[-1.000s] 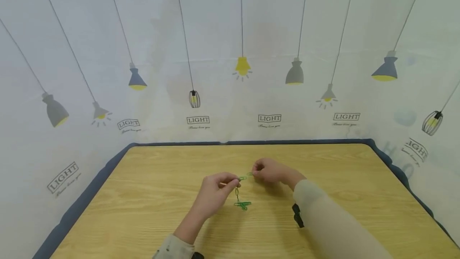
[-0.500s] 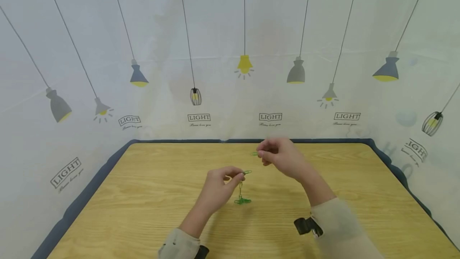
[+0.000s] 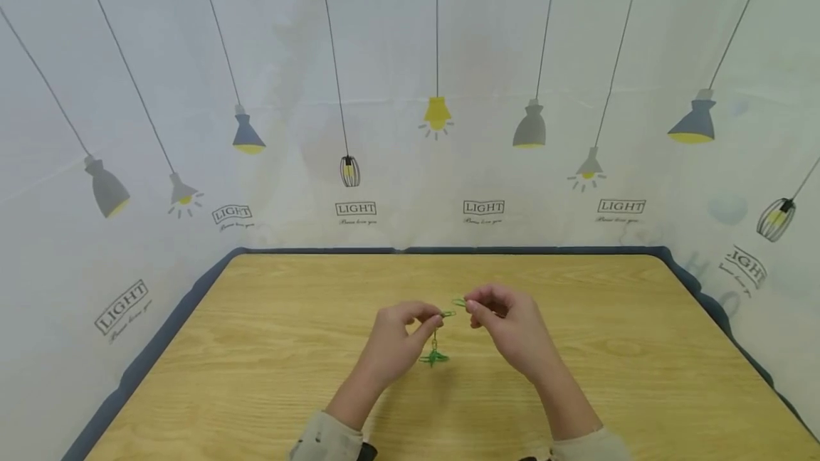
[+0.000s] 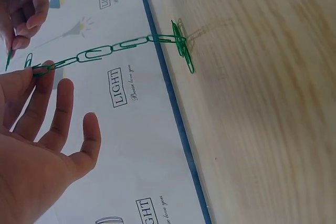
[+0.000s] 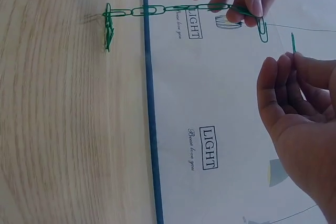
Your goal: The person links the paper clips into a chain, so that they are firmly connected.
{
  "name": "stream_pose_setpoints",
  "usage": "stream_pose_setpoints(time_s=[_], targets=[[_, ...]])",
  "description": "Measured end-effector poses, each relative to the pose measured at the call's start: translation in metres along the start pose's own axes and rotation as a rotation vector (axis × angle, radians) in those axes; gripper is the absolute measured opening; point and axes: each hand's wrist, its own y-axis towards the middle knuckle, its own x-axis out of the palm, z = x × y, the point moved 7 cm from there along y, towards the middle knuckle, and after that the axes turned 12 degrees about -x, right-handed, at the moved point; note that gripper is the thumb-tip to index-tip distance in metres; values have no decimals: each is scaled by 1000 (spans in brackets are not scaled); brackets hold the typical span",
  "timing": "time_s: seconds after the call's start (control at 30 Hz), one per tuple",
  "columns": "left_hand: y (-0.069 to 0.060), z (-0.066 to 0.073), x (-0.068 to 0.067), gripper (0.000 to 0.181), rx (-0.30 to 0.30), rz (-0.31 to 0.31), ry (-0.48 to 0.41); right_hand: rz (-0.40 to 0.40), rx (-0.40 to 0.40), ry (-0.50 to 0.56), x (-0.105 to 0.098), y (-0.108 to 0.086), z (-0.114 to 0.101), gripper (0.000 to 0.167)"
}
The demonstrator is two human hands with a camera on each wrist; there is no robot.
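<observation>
My left hand (image 3: 400, 340) pinches a chain of green paper clips (image 4: 95, 52) near its top, between thumb and index finger. One clip of the chain sticks out past the fingertips toward the right hand. Below, the chain hangs down and its lower end lies bunched in a small heap (image 5: 108, 29) on the table. A single green paper clip (image 5: 293, 42) is pinched by my right hand (image 3: 512, 322), beside the left hand and slightly higher. A small gap separates this single clip from the chain's end clip (image 5: 263, 30).
Both hands are above a wood-grain table (image 3: 269, 354) with a dark blue border (image 3: 320, 251) along its far edge. Behind it stands a pale wall covering (image 3: 397, 162) printed with hanging lamps and lettering.
The right hand first rose away from the left with a single paper clip, then came back down close to the chain's end. The left hand shifted slightly right, still pinching the chain.
</observation>
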Motion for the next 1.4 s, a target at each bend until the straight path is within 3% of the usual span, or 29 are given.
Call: stream_pose_setpoints(time_s=[0.2, 0.4, 1.1, 1.4], targets=[[-3, 6, 3, 16, 76, 19, 28, -29, 3, -13, 6, -2, -1, 8], [-5, 10, 2, 15, 113, 44, 65, -24, 27, -16, 7, -4, 0, 9], [-8, 16, 1, 11, 189, 103, 121, -3, 57, -34, 9, -7, 1, 9], [-8, 18, 1, 12, 195, 107, 122, 8, 82, -38, 5, -8, 3, 10]])
